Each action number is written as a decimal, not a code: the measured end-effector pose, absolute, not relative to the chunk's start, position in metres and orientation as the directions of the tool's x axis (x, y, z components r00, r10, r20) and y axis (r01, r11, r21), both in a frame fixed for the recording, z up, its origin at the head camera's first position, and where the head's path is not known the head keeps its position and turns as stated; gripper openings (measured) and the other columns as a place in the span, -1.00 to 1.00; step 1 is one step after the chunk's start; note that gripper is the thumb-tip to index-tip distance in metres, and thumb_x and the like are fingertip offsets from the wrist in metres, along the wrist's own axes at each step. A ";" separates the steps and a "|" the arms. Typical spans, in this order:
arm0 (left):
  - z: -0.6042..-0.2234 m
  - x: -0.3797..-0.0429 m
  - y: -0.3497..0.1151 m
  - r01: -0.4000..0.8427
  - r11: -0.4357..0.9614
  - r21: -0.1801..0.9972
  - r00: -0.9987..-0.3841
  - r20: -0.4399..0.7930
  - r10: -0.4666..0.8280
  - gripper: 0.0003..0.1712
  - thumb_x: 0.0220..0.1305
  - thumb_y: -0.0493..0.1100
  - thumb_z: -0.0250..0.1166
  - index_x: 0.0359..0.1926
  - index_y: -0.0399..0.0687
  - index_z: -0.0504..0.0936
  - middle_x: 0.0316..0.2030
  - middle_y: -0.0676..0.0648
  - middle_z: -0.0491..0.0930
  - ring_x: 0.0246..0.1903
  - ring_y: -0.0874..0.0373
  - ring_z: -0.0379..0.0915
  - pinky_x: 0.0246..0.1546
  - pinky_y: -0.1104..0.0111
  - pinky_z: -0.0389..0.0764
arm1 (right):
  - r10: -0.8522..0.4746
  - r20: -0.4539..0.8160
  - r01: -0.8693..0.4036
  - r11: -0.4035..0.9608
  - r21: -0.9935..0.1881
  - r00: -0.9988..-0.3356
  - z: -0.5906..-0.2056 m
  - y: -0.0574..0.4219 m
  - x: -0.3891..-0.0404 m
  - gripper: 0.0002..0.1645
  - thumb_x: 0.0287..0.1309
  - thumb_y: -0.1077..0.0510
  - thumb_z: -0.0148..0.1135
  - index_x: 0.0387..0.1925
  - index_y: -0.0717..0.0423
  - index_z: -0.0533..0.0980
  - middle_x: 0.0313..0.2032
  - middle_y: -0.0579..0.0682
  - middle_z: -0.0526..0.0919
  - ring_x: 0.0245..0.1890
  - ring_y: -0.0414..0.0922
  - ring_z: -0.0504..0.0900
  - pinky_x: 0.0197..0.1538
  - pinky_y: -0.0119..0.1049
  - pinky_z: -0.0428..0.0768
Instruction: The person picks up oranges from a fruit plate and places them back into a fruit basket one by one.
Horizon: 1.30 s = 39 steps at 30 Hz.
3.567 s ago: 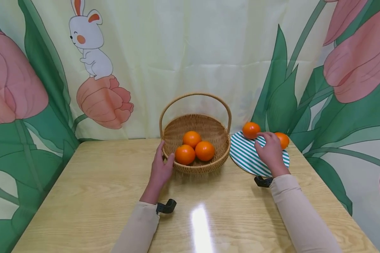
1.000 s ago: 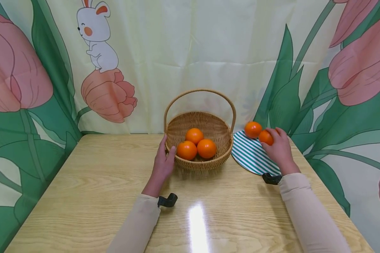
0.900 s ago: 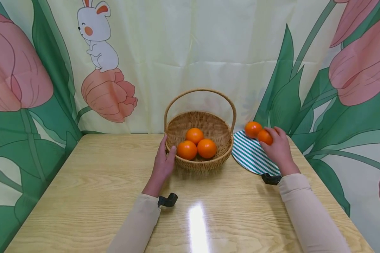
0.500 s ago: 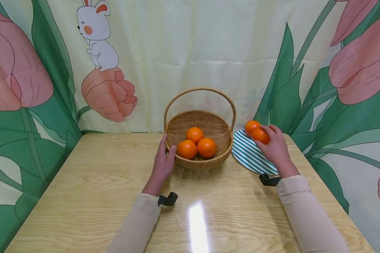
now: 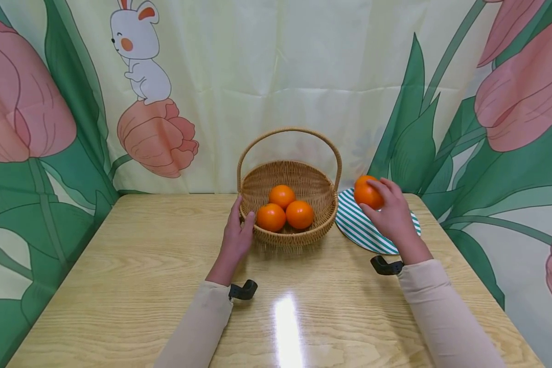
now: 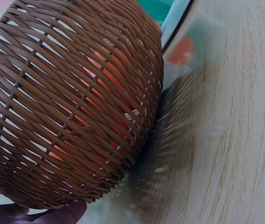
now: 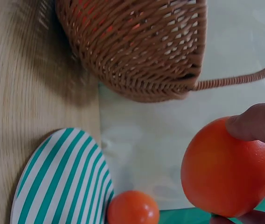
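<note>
My right hand [image 5: 391, 212] holds an orange [image 7: 228, 168] between thumb and fingers, raised above a round mat [image 5: 363, 225] with green and white stripes. Behind it, at the mat's far edge, a second orange [image 7: 133, 208] shows in the right wrist view; in the head view the held one mostly hides it. My left hand [image 5: 237, 240] grips the left side of a wicker basket [image 5: 294, 238], its thumb by the front rim. In the left wrist view the fingertips [image 6: 69, 212] touch the weave. Three oranges [image 5: 300, 214] lie together inside the basket.
The basket's tall arched handle [image 5: 290, 129] rises above it. All stands on a pale wooden table [image 5: 165, 286], near its back edge. Right behind hangs a curtain [image 5: 313, 61] printed with tulips and a rabbit.
My right hand has taken up the orange from the mat's right side and moved it left and upward, in front of the other orange. My left hand has stayed at the basket.
</note>
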<state>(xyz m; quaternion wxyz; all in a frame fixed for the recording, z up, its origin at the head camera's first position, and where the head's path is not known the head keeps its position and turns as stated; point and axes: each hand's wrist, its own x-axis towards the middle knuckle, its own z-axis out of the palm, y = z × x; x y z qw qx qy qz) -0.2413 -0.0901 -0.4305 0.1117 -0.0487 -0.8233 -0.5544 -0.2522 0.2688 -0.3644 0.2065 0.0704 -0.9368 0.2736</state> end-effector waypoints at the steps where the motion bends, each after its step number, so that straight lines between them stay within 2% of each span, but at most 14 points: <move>1: -0.430 -0.241 -0.090 0.204 0.381 0.902 -0.970 0.238 -0.043 -0.28 0.49 0.14 -0.08 0.53 0.11 -0.07 0.51 -0.05 -0.01 0.46 -0.09 -0.01 0.40 -0.05 0.17 | -0.026 0.429 -0.252 0.840 -0.481 -0.903 -0.363 0.267 -0.251 -0.32 0.17 0.11 0.31 0.32 0.03 0.34 0.38 0.28 0.17 0.21 0.43 0.29 0.05 0.36 0.48; 9: -0.429 -0.240 -0.090 0.210 0.386 0.898 -0.969 0.244 -0.039 -0.26 0.49 0.15 -0.08 0.53 0.07 -0.08 0.51 -0.10 -0.03 0.46 -0.12 -0.01 0.40 -0.06 0.17 | -0.067 0.460 -0.304 0.832 -0.464 -0.885 -0.357 0.256 -0.241 -0.33 0.14 0.13 0.34 0.30 0.00 0.37 0.37 0.26 0.20 0.18 0.42 0.34 0.05 0.36 0.47; 22: -0.430 -0.241 -0.090 0.209 0.378 0.902 -0.969 0.243 -0.042 -0.27 0.49 0.13 -0.08 0.53 0.07 -0.07 0.51 -0.09 -0.02 0.46 -0.10 0.00 0.41 -0.04 0.16 | -0.143 0.576 -0.431 0.809 -0.400 -0.805 -0.350 0.238 -0.233 -0.34 0.04 0.18 0.40 0.23 0.02 0.43 0.32 0.27 0.27 0.13 0.36 0.44 0.00 0.29 0.54; 30: -0.430 -0.241 -0.089 0.224 0.372 0.901 -0.965 0.258 -0.042 -0.27 0.49 0.12 -0.07 0.53 0.05 -0.07 0.51 -0.09 -0.02 0.47 -0.08 -0.02 0.41 -0.03 0.17 | -0.179 0.604 -0.478 0.791 -0.381 -0.777 -0.349 0.229 -0.232 -0.33 0.02 0.19 0.42 0.22 0.00 0.44 0.30 0.26 0.30 0.10 0.33 0.47 0.00 0.25 0.56; 35: -0.432 -0.243 -0.090 0.222 0.364 0.904 -0.967 0.253 -0.039 -0.27 0.49 0.12 -0.07 0.54 0.06 -0.08 0.51 -0.10 -0.04 0.47 -0.08 -0.02 0.41 -0.03 0.16 | -0.208 0.634 -0.522 0.773 -0.361 -0.745 -0.348 0.220 -0.231 -0.32 -0.02 0.20 0.45 0.19 0.01 0.46 0.27 0.26 0.33 0.13 0.32 0.45 0.01 0.25 0.54; 39: -0.432 -0.244 -0.089 0.218 0.364 0.905 -0.967 0.250 -0.042 -0.27 0.49 0.12 -0.08 0.54 0.06 -0.08 0.52 -0.09 -0.04 0.47 -0.08 -0.03 0.41 -0.02 0.16 | -0.218 0.624 -0.528 0.765 -0.367 -0.750 -0.348 0.214 -0.230 -0.30 -0.02 0.19 0.46 0.21 -0.02 0.46 0.29 0.24 0.32 0.17 0.31 0.42 0.03 0.26 0.52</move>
